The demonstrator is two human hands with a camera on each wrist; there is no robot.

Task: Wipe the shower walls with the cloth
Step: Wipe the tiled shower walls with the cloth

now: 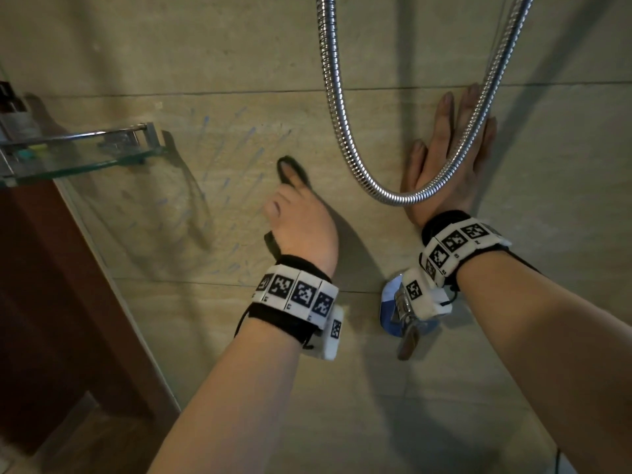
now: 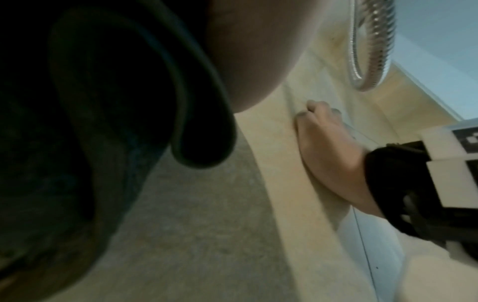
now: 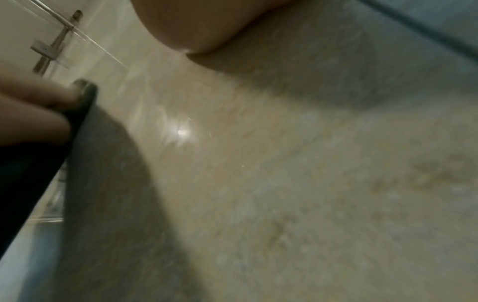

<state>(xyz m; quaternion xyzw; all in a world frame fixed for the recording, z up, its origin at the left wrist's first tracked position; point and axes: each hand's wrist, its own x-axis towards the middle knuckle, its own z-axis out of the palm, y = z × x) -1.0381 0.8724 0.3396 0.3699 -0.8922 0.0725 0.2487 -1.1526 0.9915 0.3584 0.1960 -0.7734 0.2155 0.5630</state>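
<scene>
Beige stone shower wall (image 1: 239, 56) fills my view; my left hand (image 1: 301, 224) presses a dark cloth (image 1: 293, 165) against it, fingers seemingly curled over the fabric. My right hand (image 1: 448, 159) lies spread flat on the wall behind the metal hose (image 1: 333, 107).

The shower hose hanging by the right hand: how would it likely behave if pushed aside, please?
The shower hose hangs in a slack loop, so it would probably swing freely and fall back. Its ribbed metal looks flexible, not stiff. It crosses the right hand, so it may drag against it.
</scene>
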